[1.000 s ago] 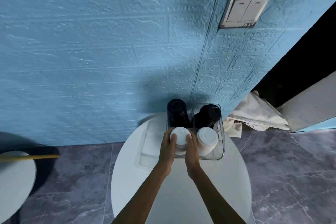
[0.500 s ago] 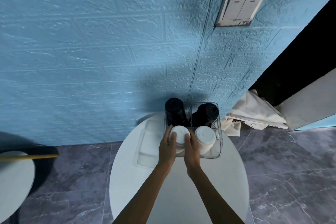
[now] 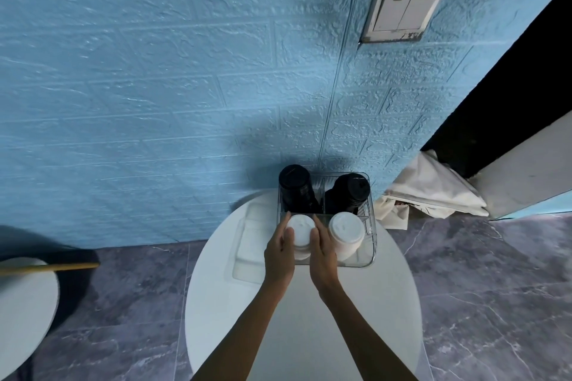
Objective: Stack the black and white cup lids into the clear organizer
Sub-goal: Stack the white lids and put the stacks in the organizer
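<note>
The clear organizer sits on the far part of a round white table, close to a blue textured wall, and serves as the landmark here. It is divided into four compartments, each holding a stack of cup lids. In its far left compartment stands a black lid stack, and in its far right compartment a second black stack, which leans a little toward the middle divider. The near right compartment holds a white lid stack, untouched by either hand.

The near left compartment holds another white stack, and both hands are on it. The left hand wraps the stack's left side with fingers curled along it and thumb near the top lid; the right hand grips its right side the same way. Whether the stack's base already rests on the organizer floor is hard to tell, since the hands cover its lower part.

Just left of the organizer, a clear tray or lid lies flat on the table. To the organizer's right, on the grey marble floor, lies a crumpled white cloth. Above and right of the organizer, a double light switch is set in the wall. Far left of it, part of another round white table shows, with a wooden stick across it.
</note>
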### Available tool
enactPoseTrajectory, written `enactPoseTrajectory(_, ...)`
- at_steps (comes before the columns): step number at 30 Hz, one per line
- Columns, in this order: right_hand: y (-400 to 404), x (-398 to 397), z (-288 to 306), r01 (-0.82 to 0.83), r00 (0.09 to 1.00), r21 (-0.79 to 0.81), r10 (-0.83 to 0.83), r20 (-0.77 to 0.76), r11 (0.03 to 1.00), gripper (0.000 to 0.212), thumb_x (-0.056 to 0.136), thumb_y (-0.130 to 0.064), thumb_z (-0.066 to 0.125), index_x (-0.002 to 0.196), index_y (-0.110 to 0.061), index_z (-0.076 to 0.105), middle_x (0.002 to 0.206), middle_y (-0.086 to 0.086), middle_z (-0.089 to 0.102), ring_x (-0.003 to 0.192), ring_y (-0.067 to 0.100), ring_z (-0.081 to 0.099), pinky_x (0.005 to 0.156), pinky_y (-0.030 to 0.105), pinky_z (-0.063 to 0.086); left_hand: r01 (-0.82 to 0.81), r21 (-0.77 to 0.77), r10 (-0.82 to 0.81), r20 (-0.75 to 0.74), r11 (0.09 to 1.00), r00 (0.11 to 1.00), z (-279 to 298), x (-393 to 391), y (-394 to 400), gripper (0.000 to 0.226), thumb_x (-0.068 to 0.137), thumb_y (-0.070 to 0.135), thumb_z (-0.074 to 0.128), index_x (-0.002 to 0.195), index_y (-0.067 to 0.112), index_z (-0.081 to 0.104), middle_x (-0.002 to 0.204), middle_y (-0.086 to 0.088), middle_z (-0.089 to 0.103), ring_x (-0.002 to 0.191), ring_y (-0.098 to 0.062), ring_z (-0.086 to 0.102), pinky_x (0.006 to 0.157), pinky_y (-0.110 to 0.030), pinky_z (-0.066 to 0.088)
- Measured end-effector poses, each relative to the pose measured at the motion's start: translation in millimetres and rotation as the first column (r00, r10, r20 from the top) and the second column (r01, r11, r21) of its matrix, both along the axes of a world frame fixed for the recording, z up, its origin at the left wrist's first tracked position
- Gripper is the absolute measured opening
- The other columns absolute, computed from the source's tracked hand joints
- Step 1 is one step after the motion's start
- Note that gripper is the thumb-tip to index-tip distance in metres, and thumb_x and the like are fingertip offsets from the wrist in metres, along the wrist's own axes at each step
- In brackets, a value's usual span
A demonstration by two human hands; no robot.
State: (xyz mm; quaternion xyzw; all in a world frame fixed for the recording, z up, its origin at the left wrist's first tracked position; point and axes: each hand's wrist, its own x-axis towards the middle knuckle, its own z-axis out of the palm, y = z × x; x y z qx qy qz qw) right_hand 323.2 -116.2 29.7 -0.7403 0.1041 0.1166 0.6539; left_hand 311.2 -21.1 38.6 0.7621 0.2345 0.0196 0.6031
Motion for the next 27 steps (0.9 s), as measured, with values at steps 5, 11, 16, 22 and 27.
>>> enactPoseTrajectory(5, -1.0, -0.1, 3.0, -0.013, 0.997, -0.053, 0.017, 0.075, 0.998, 0.040, 0.109, -0.028, 0.039, 0.146, -0.018, 0.049, 0.147, -0.004, 0.052, 0.138, 0.013, 0.046, 0.119, 0.039, 0.036, -0.099, 0.240, 0.086, 0.063, 0.966, 0.994, -5.9, -7.6, -4.6, 0.037, 0.106, 0.035, 0.051, 0.140, 0.025, 0.063, 0.135, 0.001, 0.069, 0.121, -0.017, 0.067, 0.099, -0.019, 0.049)
enactPoseTrajectory(11, 1.0, 4.9, -3.1, 0.002, 0.993, -0.086, 0.008, 0.115, 0.996, 0.033, 0.108, -0.020, 0.044, 0.139, -0.021, 0.058, 0.139, -0.005, 0.061, 0.130, 0.009, 0.054, 0.115, 0.039, 0.042, -0.117, 0.535, 0.012, 0.196, 0.836, 0.981, -5.2, -6.2, 0.2, 0.039, 0.104, 0.044, 0.052, 0.128, 0.020, 0.073, 0.118, -0.002, 0.077, 0.107, -0.022, 0.069, 0.085, -0.036, 0.062)
enactPoseTrajectory(16, -1.5, 3.9, -9.6, -0.018, 0.990, -0.118, 0.034, 0.137, 0.993, 0.033, 0.109, -0.024, 0.043, 0.139, -0.024, 0.058, 0.138, -0.009, 0.061, 0.129, 0.007, 0.055, 0.114, 0.037, 0.042, -0.112, 0.570, -0.010, 0.206, 0.814, 0.978, -14.3, -8.5, -0.6, 0.045, 0.105, 0.047, 0.049, 0.130, 0.017, 0.072, 0.122, -0.001, 0.075, 0.107, -0.025, 0.069, 0.086, -0.040, 0.062)
enactPoseTrajectory(22, 0.5, 6.7, -9.0, -0.013, 0.992, -0.103, 0.026, 0.126, 0.995, 0.031, 0.109, -0.023, 0.043, 0.137, -0.027, 0.056, 0.138, -0.008, 0.061, 0.130, 0.008, 0.054, 0.115, 0.037, 0.041, -0.100, 0.531, 0.017, 0.158, 0.842, 0.987, -18.0, -6.9, -1.6, 0.040, 0.103, 0.040, 0.052, 0.133, 0.022, 0.070, 0.108, -0.007, 0.077, 0.096, -0.026, 0.067, 0.072, -0.035, 0.060)
enactPoseTrajectory(27, 1.8, 5.5, -9.8, -0.008, 0.993, -0.079, 0.017, 0.115, 0.997, 0.033, 0.109, -0.025, 0.041, 0.139, -0.027, 0.054, 0.141, -0.009, 0.059, 0.132, 0.007, 0.052, 0.116, 0.034, 0.039, -0.127, 0.455, 0.027, 0.221, 0.881, 0.975, -20.7, -5.2, 1.2, 0.050, 0.104, 0.049, 0.043, 0.133, 0.018, 0.070, 0.110, -0.005, 0.078, 0.092, -0.020, 0.070, 0.077, -0.026, 0.058)
